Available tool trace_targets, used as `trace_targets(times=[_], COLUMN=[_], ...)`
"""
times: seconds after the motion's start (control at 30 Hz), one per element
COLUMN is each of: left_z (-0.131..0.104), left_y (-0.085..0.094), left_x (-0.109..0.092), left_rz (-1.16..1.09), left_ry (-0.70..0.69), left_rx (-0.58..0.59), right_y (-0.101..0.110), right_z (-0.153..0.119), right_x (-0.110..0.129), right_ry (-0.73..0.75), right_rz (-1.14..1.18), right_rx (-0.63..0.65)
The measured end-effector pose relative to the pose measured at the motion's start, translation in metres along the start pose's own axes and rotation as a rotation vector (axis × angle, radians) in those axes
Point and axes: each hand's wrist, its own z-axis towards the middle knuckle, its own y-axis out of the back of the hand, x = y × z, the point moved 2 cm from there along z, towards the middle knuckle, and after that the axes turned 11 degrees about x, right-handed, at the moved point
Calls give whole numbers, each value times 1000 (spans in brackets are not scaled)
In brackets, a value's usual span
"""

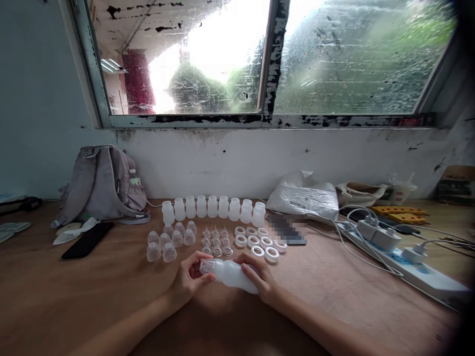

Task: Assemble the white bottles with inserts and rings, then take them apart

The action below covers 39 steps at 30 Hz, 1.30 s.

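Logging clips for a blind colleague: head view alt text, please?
A person's left hand and right hand hold a frosted bottle sideways, the left at its clear cap. Beyond, on a brown table: a row of bottles, loose caps, clear teats and white rings.

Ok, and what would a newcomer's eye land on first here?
Probably the bottle in front, held sideways between the left hand, on its clear cap, and the right hand, on its body. Behind it, nine bottles stand in a row, with loose caps, nipples and rings in three groups before them. Above, the bright, streaked window also stands out.
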Motion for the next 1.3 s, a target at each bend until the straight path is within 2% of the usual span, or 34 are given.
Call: trace_targets(times=[0.13,0.3,0.4,0.47,0.53,0.6,0.67,0.73,0.8,0.9,1.0,1.07,1.3], left_z=[2,13,24,33,42,49,54,57,57,55,54,55,64], left_y=[1,8,21,39,67,102,140,177,207,235,246,248,245], left_x=[-15,-35,-49,-63,-79,-93,-97,-90,-73,-38,-10,0,8], left_rz=[-16,-19,23,114,212,315,432,550,624,748,799,806,871], left_ry=[-4,33,13,-37,-106,-170,-159,-110,-44,86,162,177,170], left_rx=[1,5,-54,-151,-271,-393,-483,-576,-629,-685,-693,-705,-694], right_y=[-5,-14,-20,-21,-18,-15,-13,-13,-16,-20,-21,-21,-20], right_z=[0,6,10,12,12,13,13,13,14,13,13,13,14], right_x=[1,-2,-8,-13,-17,-21,-24,-25,-26,-25,-25,-24,-25], right_ry=[35,-61,-93,-93,-94,-106,-121,-131,-137,-143,-153,-160,-146], right_rz=[17,29,89,110,99,77,57,36,16,-7,-24,-33,-55], right_rx=[35,32,92,111,77,26,0,-1,21,54,58,60,51])
